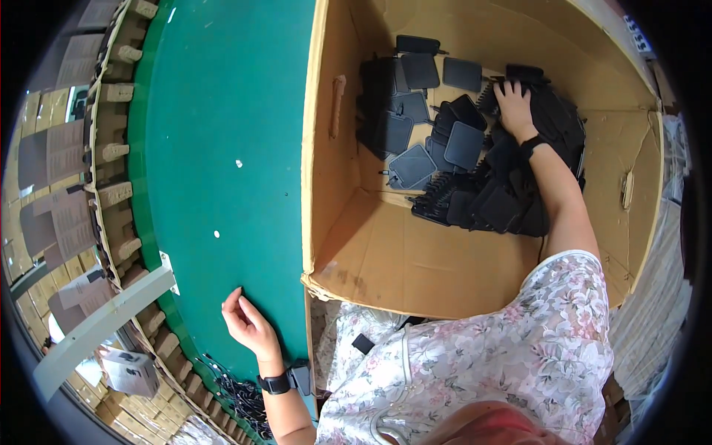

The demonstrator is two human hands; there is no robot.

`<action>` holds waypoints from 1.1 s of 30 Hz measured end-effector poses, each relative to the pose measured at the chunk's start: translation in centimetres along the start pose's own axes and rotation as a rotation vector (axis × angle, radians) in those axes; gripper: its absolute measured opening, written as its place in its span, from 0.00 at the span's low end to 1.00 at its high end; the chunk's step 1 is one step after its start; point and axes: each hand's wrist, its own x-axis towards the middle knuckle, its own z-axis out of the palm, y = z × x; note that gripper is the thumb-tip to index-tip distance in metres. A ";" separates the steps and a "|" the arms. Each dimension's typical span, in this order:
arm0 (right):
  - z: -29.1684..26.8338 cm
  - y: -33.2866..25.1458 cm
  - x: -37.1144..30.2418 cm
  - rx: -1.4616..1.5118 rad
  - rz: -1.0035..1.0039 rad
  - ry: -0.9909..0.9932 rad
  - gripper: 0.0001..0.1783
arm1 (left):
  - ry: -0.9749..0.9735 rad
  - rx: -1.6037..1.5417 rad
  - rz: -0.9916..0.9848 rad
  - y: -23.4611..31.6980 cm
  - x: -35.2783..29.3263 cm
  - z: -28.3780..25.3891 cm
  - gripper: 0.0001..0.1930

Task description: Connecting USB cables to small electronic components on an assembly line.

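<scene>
The black flat pieces (465,144) lie in a deep cardboard box (400,256) at the person's right. They are dark and matte, mostly square with rounded corners, and several have a short stub at one edge. On the left of the pile they lie loose and overlapping, with brown cardboard showing between them; toward the front and right they are packed close, edge against edge like teeth.

The right hand (515,107) reaches into the box and rests palm down at the pile's far right, fingers spread; whether they grip a piece I cannot tell. The left hand (249,325) is released, fingers loosely curled, above the green table (222,148). Near its wrist are a small dark block (300,378) and a tangle of black cables (241,400).
</scene>
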 end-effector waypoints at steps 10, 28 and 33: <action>1.2 -0.8 2.6 0.108 -0.122 -0.031 0.32 | 0.062 0.069 0.079 0.6 0.4 0.8 0.06; -29.3 2.0 -4.1 2.079 -0.516 0.146 0.34 | 0.034 -0.199 -0.038 4.3 1.2 0.1 0.18; -40.0 -8.9 -6.5 2.277 -1.068 -0.287 0.45 | 0.248 -0.582 0.254 6.3 1.6 -4.1 0.27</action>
